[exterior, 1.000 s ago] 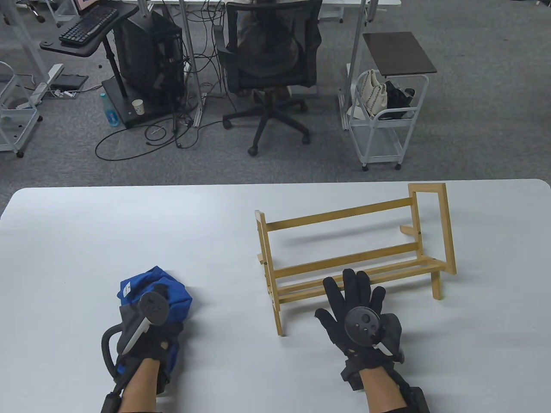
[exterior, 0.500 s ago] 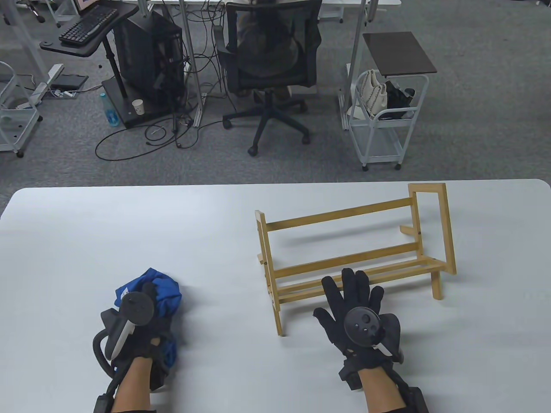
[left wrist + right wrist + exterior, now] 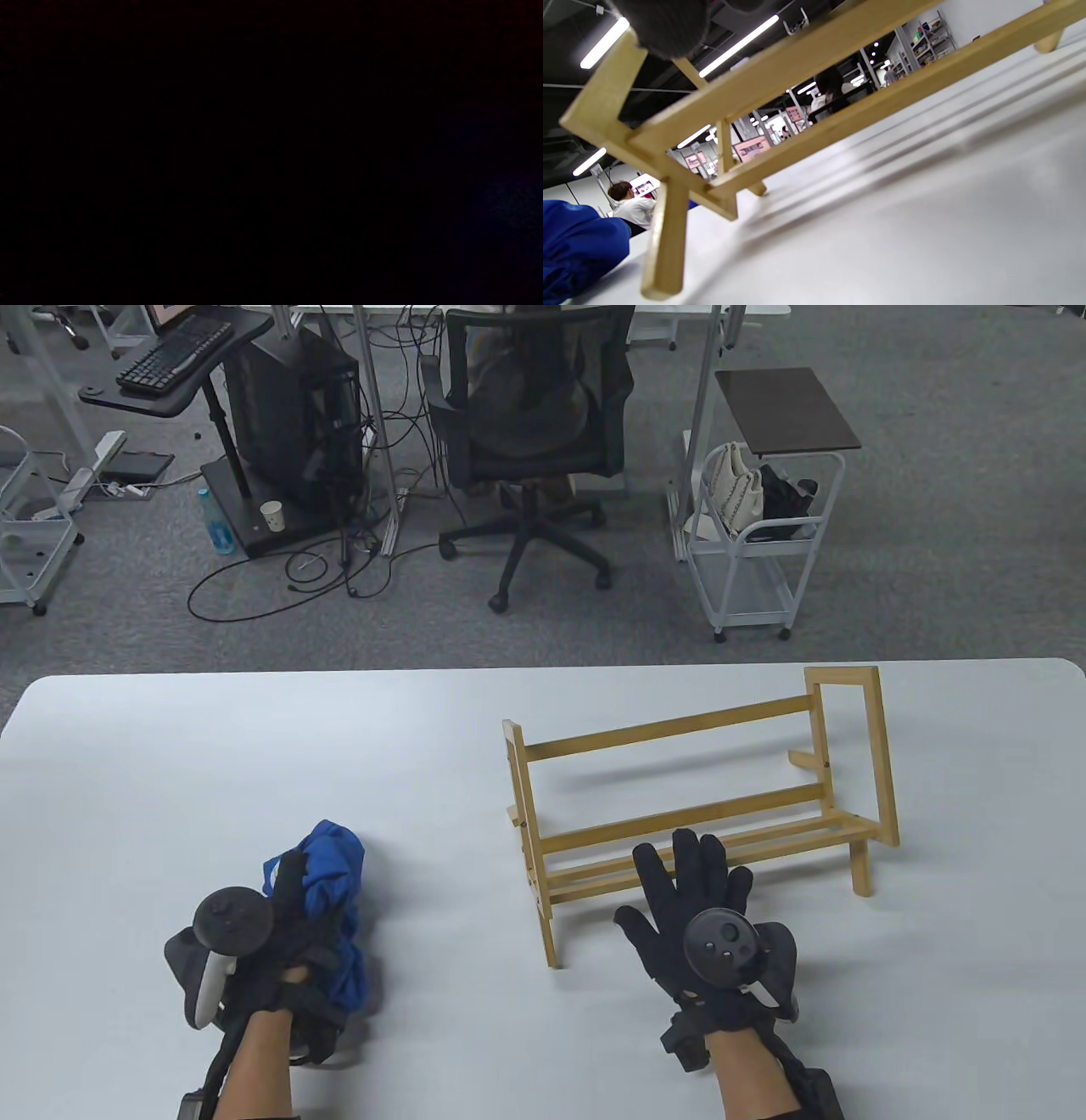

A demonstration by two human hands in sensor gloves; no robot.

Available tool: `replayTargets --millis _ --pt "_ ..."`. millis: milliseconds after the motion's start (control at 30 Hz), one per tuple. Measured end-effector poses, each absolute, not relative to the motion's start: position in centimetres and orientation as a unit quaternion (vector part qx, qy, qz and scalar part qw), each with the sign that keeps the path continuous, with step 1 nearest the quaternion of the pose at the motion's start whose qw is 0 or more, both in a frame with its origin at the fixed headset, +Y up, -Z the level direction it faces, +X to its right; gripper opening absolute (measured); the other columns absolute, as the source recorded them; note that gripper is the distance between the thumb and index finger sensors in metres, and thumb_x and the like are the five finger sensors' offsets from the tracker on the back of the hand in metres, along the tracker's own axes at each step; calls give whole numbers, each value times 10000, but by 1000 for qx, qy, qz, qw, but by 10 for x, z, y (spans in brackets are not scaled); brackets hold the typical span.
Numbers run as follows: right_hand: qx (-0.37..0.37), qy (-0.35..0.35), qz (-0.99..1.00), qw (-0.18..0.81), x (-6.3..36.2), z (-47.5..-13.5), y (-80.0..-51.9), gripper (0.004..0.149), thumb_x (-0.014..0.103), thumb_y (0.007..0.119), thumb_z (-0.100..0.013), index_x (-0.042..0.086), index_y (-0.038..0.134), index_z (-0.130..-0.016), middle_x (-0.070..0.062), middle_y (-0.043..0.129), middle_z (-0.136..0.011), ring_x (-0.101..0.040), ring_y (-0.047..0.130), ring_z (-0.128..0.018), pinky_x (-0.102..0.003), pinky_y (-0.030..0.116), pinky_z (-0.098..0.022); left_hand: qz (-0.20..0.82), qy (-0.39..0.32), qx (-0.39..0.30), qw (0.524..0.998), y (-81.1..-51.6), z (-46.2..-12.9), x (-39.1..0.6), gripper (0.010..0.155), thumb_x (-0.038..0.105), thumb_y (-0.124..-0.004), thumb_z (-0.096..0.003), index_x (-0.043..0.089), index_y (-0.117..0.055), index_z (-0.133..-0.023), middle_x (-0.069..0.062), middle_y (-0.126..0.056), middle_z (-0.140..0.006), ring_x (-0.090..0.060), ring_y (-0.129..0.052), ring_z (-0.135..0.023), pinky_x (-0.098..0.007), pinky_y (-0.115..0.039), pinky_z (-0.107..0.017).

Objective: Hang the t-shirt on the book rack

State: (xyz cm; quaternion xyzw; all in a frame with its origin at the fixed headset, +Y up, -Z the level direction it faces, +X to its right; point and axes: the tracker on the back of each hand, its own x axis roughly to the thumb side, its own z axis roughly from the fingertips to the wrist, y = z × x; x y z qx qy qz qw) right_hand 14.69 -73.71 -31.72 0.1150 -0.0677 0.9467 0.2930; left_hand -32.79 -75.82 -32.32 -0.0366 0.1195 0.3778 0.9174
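A crumpled blue t-shirt (image 3: 335, 899) lies bunched at the table's near left. My left hand (image 3: 284, 929) grips it, fingers wrapped into the cloth. A wooden book rack (image 3: 696, 797) stands at the centre right, its front slats towards me. My right hand (image 3: 691, 891) lies flat with fingers spread, its fingertips (image 3: 685, 846) resting on the rack's front slats. In the right wrist view the rack (image 3: 780, 101) fills the frame from below, with the blue shirt (image 3: 577, 245) at the lower left. The left wrist view is black.
The white table (image 3: 212, 755) runs from edge to edge. Beyond its far edge are an office chair (image 3: 530, 432), a white cart (image 3: 755, 551) with bags and a computer stand (image 3: 280, 424) on the floor.
My left hand has rolled leftwards and gathered the blue shirt, lifting the bunch up and to the right. My right hand has stayed on the rack's front slats.
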Motion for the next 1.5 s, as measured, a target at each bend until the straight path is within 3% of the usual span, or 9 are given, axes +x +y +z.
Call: replayTargets --millis 300,933,1067,1500 --pt "136 -76 926 343 142 -317 -723 691 555 681 -575 395 336 -1152 -139 143 -1197 -399 48 -1079 -681 103 -704 502 43 -30 863 -750 -327 -312 803 446 -844 -577 403 -278 -1144 -147 -684 -1032 -347 -873 -788 -443 -853 -523" --pt "231 -93 870 425 87 -316 -680 724 563 695 -583 370 310 -1164 -192 161 -1192 -472 121 -1083 -714 207 -718 589 -131 7 798 -688 -332 -244 799 455 -822 -596 406 -251 -1153 -137 -662 -1055 -339 -859 -817 -447 -848 -545" --pt "250 -95 857 439 73 -314 -673 731 565 699 -582 370 302 -1163 -203 166 -1190 -491 162 -1082 -720 245 -723 626 -165 13 762 -684 -331 -225 793 451 -811 -604 409 -239 -1152 -139 -645 -1062 -344 -846 -831 -453 -842 -558" --pt "281 -61 834 470 58 -311 -681 790 578 682 -587 328 192 -1155 -260 176 -1169 -555 293 -1069 -708 379 -734 651 -234 32 721 -697 -324 -197 789 439 -772 -621 410 -180 -1143 -144 -570 -1104 -362 -793 -894 -475 -819 -614"
